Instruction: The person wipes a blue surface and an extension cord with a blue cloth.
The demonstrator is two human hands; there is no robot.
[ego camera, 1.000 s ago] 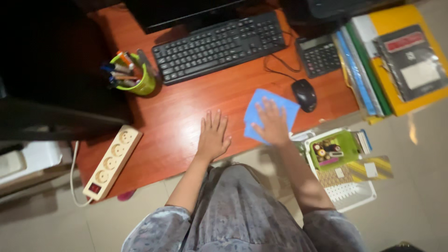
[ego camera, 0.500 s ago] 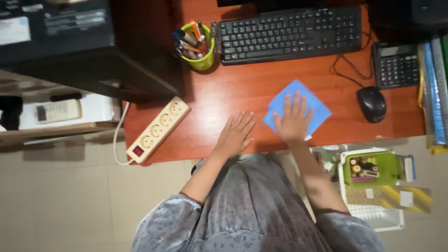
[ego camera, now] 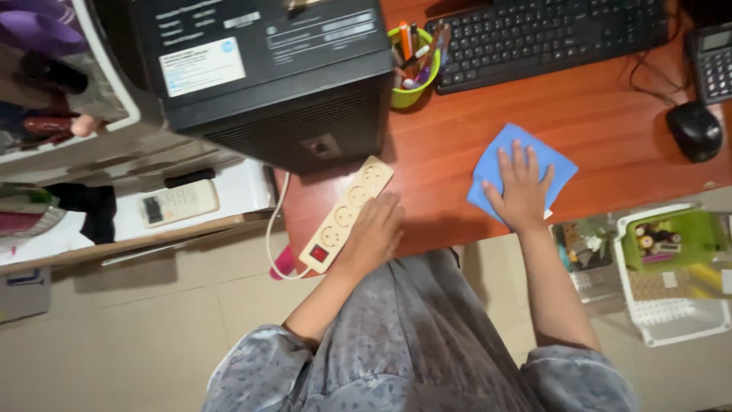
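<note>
A blue cleaning cloth (ego camera: 521,169) lies flat on the red-brown wooden desk (ego camera: 602,114), close to its near edge and towards the right half. The right hand (ego camera: 520,189) presses on it with the palm down and the fingers spread wide, gripping nothing, which keeps the whole cloth against the wood.

The left hand (ego camera: 374,233) rests at the near edge of the desk with its fingers curled over the near side of a cream power strip (ego camera: 347,214). It lies on the strip more than it clasps it, seemingly steadying it. The strip sits at a slant by the near left corner, its red switch end overhanging the edge and its cable dropping away below.

Behind the strip a black computer tower (ego camera: 274,72) fills the left end. A green pen cup (ego camera: 415,65) stands beside it, then a black keyboard (ego camera: 545,34) along the far edge. A black mouse (ego camera: 695,130) and a calculator (ego camera: 713,61) sit at the right end, well apart from the cloth.
</note>
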